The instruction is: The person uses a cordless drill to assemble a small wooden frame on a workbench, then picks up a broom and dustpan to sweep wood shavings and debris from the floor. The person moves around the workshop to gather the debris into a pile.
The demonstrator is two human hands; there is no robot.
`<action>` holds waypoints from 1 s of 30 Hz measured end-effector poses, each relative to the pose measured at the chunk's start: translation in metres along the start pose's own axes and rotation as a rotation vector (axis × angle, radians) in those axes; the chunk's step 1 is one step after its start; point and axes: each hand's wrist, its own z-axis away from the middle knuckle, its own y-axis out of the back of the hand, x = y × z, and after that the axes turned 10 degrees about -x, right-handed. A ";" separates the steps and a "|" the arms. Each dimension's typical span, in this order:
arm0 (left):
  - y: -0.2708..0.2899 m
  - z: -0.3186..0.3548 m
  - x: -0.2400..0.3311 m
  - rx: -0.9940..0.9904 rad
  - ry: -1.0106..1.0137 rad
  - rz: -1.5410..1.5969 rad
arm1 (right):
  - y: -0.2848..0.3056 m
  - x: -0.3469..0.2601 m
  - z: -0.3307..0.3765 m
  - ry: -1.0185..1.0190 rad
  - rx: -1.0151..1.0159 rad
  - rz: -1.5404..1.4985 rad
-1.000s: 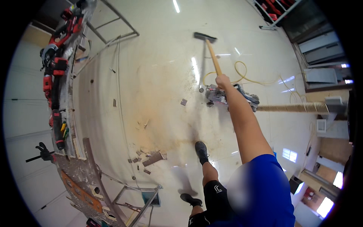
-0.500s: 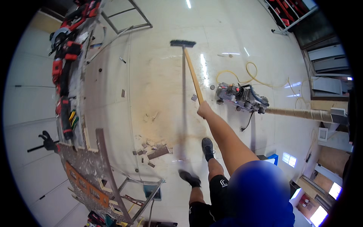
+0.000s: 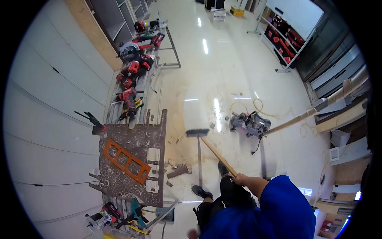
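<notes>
My right hand [image 3: 240, 179] grips the top of a wooden broom handle [image 3: 219, 157]. The handle slants up and left to the dark broom head [image 3: 197, 132], which rests on the glossy pale floor [image 3: 223, 71]. Left of the handle lies a patch of dust with wood scraps and small chips [image 3: 178, 171]. My dark shoes [image 3: 201, 192] stand just below that patch. A blurred, skin-coloured shape at the bottom edge may be my left hand [image 3: 193, 233]; I cannot tell what it is doing.
A workbench [image 3: 119, 187] on the left carries a perforated metal plate with an orange frame [image 3: 127, 161], and red power tools [image 3: 131, 75] further along. A small grey machine [image 3: 250, 124] with a yellow hose sits right of the broom. A long beam [image 3: 318, 109] and a shelving rack [image 3: 284, 38] stand at the right.
The broom head has come back from far out on the floor to near my feet. My right arm has bent in, and the view has swung toward the workbench.
</notes>
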 end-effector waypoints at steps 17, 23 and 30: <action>-0.117 -0.090 0.125 0.331 -0.421 -0.776 | 0.443 -0.075 -0.142 0.206 0.440 -0.492; -0.193 -0.134 0.283 0.149 0.247 -0.535 | 0.706 -0.076 -0.329 0.139 0.585 -0.333; -0.271 -0.210 0.425 0.257 0.362 -0.364 | 0.820 -0.123 -0.465 0.104 0.378 -0.834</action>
